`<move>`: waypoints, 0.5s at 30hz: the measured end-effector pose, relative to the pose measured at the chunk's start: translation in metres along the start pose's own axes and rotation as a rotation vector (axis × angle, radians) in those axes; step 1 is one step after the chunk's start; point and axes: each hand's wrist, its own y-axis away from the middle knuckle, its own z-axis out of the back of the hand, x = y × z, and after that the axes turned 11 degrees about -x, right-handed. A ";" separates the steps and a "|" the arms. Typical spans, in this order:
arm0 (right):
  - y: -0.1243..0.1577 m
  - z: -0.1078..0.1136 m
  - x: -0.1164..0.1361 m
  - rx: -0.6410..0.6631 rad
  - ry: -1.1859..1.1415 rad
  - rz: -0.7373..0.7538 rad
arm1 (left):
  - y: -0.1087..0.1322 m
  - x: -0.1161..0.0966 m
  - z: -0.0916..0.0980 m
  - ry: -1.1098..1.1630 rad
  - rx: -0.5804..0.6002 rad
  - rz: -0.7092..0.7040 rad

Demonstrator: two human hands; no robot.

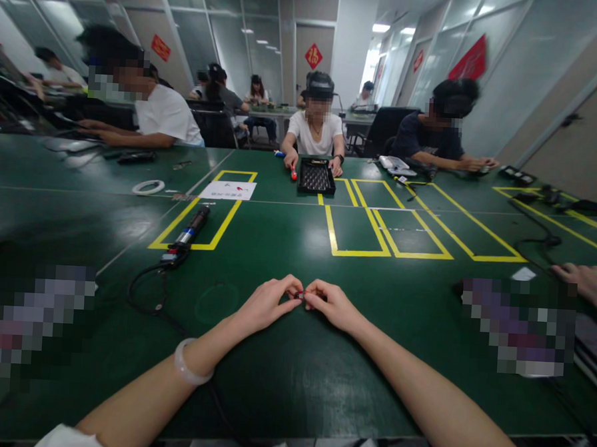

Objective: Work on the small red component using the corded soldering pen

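Observation:
My left hand (273, 301) and my right hand (330, 301) meet over the green table (271, 369), fingertips pinched together. Between them is a small dark piece (301, 296), too small to name, with a hint of red or pink at its edges. Both hands appear closed on it, thumbs toward me. A pale bangle (191, 363) circles my left wrist.
An electric screwdriver (186, 234) with a black cable lies to the left, near a white paper sheet (229, 190). Yellow tape rectangles (359, 255) mark the table. Across sits a person with a black tray (316, 176). A neighbour's hand (590, 287) rests at right.

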 end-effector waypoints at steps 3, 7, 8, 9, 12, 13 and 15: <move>0.000 0.000 0.001 -0.019 -0.020 0.026 | 0.000 0.000 0.000 -0.008 -0.012 0.001; 0.001 0.000 0.002 -0.015 0.027 0.081 | 0.000 0.000 0.000 0.022 0.009 0.005; 0.001 0.001 0.002 -0.014 0.040 0.092 | -0.001 0.000 0.001 0.025 0.018 0.002; 0.001 0.001 0.002 -0.017 0.052 0.097 | -0.002 0.001 0.003 0.022 0.021 0.000; 0.001 0.002 0.002 -0.034 0.091 0.081 | -0.007 0.013 0.017 -0.065 -0.050 0.010; 0.000 0.003 0.003 -0.039 0.100 0.071 | -0.009 0.021 0.025 -0.132 -0.104 0.019; 0.000 0.003 0.003 -0.045 0.106 0.058 | -0.011 0.044 0.047 -0.323 -0.243 0.054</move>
